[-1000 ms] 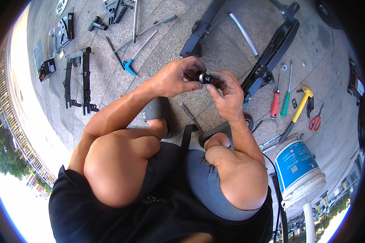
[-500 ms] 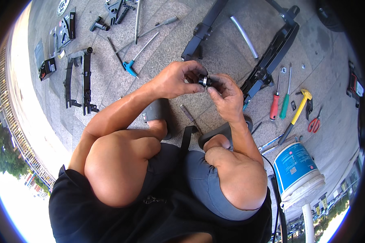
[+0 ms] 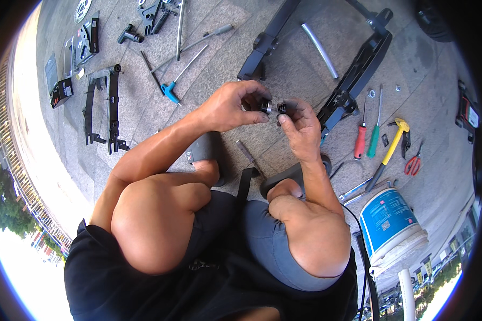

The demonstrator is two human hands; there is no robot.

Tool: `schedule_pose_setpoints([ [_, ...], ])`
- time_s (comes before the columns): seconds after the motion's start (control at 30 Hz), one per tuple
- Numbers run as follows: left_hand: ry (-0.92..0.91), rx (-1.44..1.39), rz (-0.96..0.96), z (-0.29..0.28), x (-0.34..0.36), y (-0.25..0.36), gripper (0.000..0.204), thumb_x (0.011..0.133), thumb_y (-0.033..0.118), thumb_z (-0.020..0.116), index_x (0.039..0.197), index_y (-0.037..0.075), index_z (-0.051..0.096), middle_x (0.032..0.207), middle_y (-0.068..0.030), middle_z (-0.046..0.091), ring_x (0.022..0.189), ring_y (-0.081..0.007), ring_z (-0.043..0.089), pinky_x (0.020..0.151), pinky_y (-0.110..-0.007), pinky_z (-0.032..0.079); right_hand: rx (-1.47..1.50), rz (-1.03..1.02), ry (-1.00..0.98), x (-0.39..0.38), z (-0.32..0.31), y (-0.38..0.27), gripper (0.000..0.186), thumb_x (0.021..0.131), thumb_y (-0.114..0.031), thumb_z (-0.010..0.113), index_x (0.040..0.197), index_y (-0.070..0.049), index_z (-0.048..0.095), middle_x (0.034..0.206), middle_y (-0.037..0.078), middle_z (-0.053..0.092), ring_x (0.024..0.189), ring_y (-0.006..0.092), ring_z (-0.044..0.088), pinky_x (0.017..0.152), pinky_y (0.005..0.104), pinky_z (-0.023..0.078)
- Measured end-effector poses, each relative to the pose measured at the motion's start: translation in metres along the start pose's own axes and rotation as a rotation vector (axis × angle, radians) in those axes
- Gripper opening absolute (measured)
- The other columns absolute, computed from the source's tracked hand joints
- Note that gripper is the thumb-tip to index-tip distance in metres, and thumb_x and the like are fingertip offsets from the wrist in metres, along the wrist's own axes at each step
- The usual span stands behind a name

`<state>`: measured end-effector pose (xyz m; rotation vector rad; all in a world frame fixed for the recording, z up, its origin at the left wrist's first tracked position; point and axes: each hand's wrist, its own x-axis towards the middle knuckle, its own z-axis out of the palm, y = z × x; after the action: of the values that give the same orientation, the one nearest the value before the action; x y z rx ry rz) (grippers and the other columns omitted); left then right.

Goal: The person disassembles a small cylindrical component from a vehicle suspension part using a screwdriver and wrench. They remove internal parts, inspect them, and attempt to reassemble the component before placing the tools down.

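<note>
My left hand (image 3: pixel 234 106) pinches a small black round part with a silvery face (image 3: pixel 265 106) between thumb and fingertips. My right hand (image 3: pixel 300 124) holds a second small black part (image 3: pixel 281 108) just to its right; a narrow gap separates the two pieces. Both hands hover over the paved ground in front of my knees, close to a long black metal frame (image 3: pixel 359 69).
Tools lie around: a blue-handled T-wrench (image 3: pixel 178 80), red (image 3: pixel 360 140) and green (image 3: pixel 375 134) screwdrivers, a yellow hammer (image 3: pixel 391 147), red pliers (image 3: pixel 412 165). A blue and white bucket (image 3: pixel 391 222) stands at right. Black brackets (image 3: pixel 103 107) lie at left.
The two small parts, held together between my hands earlier, are now pulled slightly apart. My hands stay in almost the same place.
</note>
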<state>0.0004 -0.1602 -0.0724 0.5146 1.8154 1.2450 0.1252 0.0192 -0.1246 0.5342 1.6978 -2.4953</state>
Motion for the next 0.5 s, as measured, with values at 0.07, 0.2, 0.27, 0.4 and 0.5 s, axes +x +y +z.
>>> schedule_pose_setpoints([
  [0.07,0.005,0.007,0.006,0.0,0.0,-0.001,0.042,0.073,0.01,0.078,0.11,0.001,0.061,0.088,-0.006,0.066,0.081,-0.0132,0.063,0.076,-0.029,0.05,0.022,0.016,-0.009,0.0,-0.002,0.001,0.035,0.088,0.001,0.063,0.12,0.0,0.052,0.103,0.006,0.06,0.091,0.0118,0.058,0.08,0.0258,0.049],
  [0.2,0.014,0.025,0.004,0.0,0.0,-0.002,0.041,0.073,0.009,0.077,0.11,0.001,0.061,0.088,-0.0062,0.065,0.081,-0.0137,0.063,0.075,-0.03,0.051,0.053,0.048,-0.022,0.0,-0.005,0.004,0.035,0.087,0.002,0.062,0.121,0.0,0.052,0.109,0.006,0.06,0.101,0.0129,0.057,0.09,0.0268,0.046],
  [0.27,0.024,0.025,0.012,0.0,0.001,-0.002,0.04,0.073,0.009,0.077,0.109,0.001,0.061,0.089,-0.0068,0.065,0.082,-0.0143,0.064,0.075,-0.03,0.051,0.055,0.053,-0.008,0.0,-0.004,0.008,0.036,0.087,0.003,0.062,0.121,0.0,0.051,0.109,0.006,0.059,0.102,0.0135,0.057,0.093,0.0271,0.046],
  [0.4,0.036,0.018,0.028,0.0,0.002,-0.001,0.04,0.074,0.009,0.076,0.109,0.0,0.06,0.093,-0.0083,0.064,0.083,-0.0155,0.064,0.077,-0.031,0.052,-0.258,0.088,-0.018,-0.001,-0.002,0.023,0.034,0.084,0.002,0.064,0.115,-0.003,0.054,0.098,0.004,0.061,0.087,0.0109,0.059,0.076,0.0258,0.05],
  [0.5,0.046,0.004,0.039,-0.001,0.002,0.001,0.04,0.074,0.009,0.076,0.109,0.0,0.06,0.094,-0.0084,0.063,0.084,-0.0162,0.064,0.078,-0.031,0.052,-0.643,0.118,-0.105,-0.006,-0.001,0.041,0.03,0.077,-0.004,0.067,0.106,-0.003,0.057,0.086,0.011,0.063,0.074,0.0184,0.063,0.068,0.03,0.051],
])
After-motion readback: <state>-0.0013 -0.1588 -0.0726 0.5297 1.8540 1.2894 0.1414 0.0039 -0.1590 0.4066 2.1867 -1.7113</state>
